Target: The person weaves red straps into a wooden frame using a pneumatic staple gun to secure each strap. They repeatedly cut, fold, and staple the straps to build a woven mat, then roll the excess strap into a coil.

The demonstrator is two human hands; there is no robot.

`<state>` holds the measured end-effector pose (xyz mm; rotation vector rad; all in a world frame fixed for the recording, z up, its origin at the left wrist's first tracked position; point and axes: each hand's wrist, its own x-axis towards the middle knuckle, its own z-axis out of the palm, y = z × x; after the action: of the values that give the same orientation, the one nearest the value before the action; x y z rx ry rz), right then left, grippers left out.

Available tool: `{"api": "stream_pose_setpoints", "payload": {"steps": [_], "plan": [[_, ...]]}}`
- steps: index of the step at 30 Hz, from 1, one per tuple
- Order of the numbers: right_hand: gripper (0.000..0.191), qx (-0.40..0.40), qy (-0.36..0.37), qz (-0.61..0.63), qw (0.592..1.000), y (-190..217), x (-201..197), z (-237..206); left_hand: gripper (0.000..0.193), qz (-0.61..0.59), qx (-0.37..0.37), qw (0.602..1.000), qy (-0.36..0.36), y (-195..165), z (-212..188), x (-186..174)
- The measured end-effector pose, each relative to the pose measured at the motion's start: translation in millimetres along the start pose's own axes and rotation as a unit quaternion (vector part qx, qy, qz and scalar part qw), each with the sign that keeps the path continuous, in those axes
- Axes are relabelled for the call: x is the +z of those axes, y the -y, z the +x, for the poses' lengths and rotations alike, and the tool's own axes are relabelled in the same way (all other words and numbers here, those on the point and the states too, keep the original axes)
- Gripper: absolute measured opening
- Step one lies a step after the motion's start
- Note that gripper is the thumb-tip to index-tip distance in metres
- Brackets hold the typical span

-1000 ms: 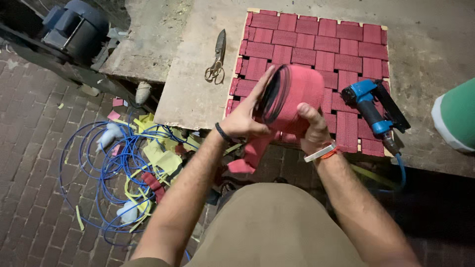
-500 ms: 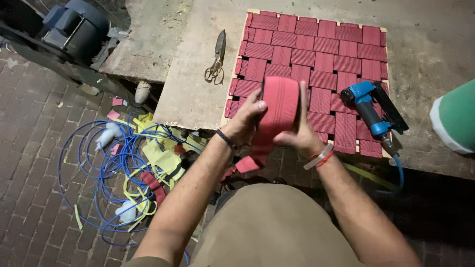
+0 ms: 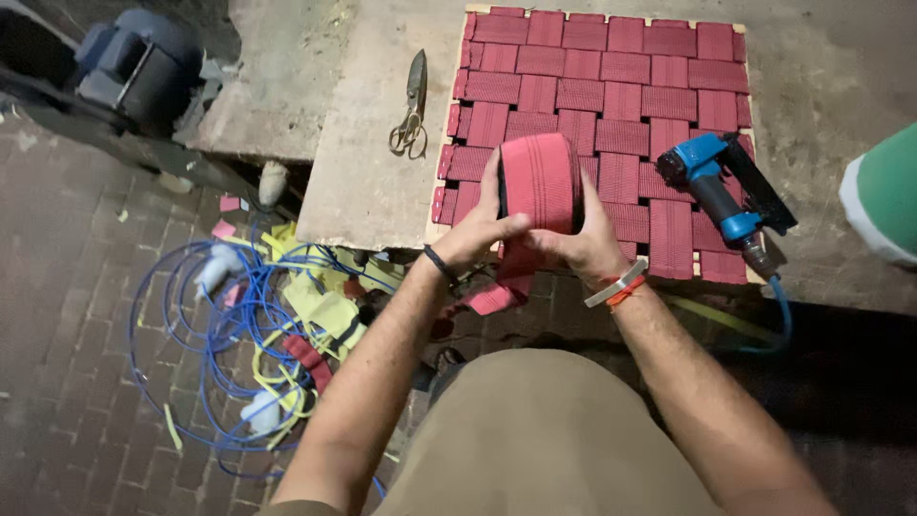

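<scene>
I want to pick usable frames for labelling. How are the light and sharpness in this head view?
Head view: light falls evenly on the woven red panel and the red webbing roll held by the left hand and right hand, all sharp; the brick floor at left is dimmer; no glare.

Left hand and right hand gripping red webbing roll, woven red frame beneath

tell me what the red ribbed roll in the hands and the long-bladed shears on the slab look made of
Red ribbed roll: woven fabric webbing, matte, with lengthwise ridges; its loose end hangs limp. Long-bladed shears: dull grey metal blades, seemingly brass-toned loop handles.
</scene>
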<state>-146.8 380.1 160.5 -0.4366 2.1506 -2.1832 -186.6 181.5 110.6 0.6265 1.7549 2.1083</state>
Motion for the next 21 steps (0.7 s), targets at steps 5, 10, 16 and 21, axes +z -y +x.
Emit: {"api": "stream_pose_setpoints", "payload": {"steps": [5,10,16,21], "plan": [[0.098,0.033,0.02,-0.274,0.961,-43.2,-18.9,-24.6,0.109,-0.207,-0.028,0.977,-0.05,48.9,7.7,0.8],[0.017,0.185,0.262,-0.372,0.871,-94.7,-69.9,-139.1,0.105,-0.206,-0.079,0.962,-0.158,103.6,26.9,-10.1],[0.021,0.322,0.265,-0.475,0.775,-116.4,-75.5,-276.7,0.105,-0.025,-0.01,0.993,-0.113,150.7,10.6,-12.7],[0.027,0.235,0.284,-0.519,0.771,-118.6,-46.1,-318.1,0.106,-0.065,0.016,0.993,-0.098,161.1,4.2,-12.8]]}}
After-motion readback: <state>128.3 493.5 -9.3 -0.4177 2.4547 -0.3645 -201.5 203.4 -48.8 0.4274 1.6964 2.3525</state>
